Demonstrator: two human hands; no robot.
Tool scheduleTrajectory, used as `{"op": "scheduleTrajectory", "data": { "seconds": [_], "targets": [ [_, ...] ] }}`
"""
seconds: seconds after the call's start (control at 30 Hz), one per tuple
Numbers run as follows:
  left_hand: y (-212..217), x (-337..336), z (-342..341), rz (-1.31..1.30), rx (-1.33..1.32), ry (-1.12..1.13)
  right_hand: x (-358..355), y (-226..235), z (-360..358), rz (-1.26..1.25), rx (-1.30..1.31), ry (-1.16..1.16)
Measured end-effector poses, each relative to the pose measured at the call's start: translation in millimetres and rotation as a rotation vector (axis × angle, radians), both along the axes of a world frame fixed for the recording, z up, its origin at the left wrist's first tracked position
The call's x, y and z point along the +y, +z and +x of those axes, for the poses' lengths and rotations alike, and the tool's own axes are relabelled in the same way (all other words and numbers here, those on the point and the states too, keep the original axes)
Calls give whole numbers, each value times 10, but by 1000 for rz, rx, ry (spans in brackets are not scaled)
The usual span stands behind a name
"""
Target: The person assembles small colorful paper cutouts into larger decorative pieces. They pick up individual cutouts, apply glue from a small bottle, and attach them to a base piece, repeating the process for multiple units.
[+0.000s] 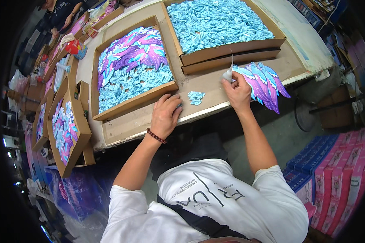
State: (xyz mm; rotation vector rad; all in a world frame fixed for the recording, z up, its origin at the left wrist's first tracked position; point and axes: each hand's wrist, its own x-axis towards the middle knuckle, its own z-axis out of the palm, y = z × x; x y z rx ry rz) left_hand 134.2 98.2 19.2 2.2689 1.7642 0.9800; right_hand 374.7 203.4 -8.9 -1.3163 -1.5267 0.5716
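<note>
- A small white glue bottle with a long thin nozzle is being held in the right hand, right of centre in the frame; the grip is being kept closed around the bottle, nozzle pointing up.
- A purple, pink and blue wing cutout is being steadied under that same hand, its tips hanging past the bench edge, probably so that the near end is being kept flat for gluing.
- The left hand is being rested palm down at the bench edge in the centre, fingers curled narrow; whether anything is being pinched under them cannot be told.
- A small pale blue feather piece is lying between the two hands, just beside the left fingertips.
- A cardboard tray of wings and blue pieces is being kept just above the left hand, within reach.
- A second tray of blue pieces is stacked at the upper centre, crowding the space above the right hand.
- More tilted trays are standing at the left.
</note>
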Motion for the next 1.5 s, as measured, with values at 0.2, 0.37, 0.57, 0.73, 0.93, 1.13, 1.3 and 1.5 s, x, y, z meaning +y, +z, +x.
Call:
{"op": "scheduleTrajectory", "data": {
  "seconds": [0.2, 0.37, 0.57, 0.73, 0.93, 1.13, 1.3, 1.5],
  "targets": [
    [36, 7, 16, 105, 3, -13, 14, -24, -14, 35, 36, 2],
    [105, 47, -43, 96, -66, 56, 3, -8, 5, -33, -4, -4],
    [182, 77, 34, 123, -6, -22, -6, 13, -18, 30, 39, 15],
    [161, 182, 335, 114, 140, -101, -7, 8, -16, 23, 54, 18],
    [119, 179, 359, 80, 194, -71, -11, 13, 3, -4, 26, 16],
    [207, 71, 217, 33, 180, -12, -8, 4, -15, 49, 20, 13],
    [243, 227, 390, 51, 203, -76, -12, 1, -9, 9, 33, 10],
    [256, 416, 540, 16, 368, -125, -10, 2, 2, -1, -11, 6]
  ]
}}
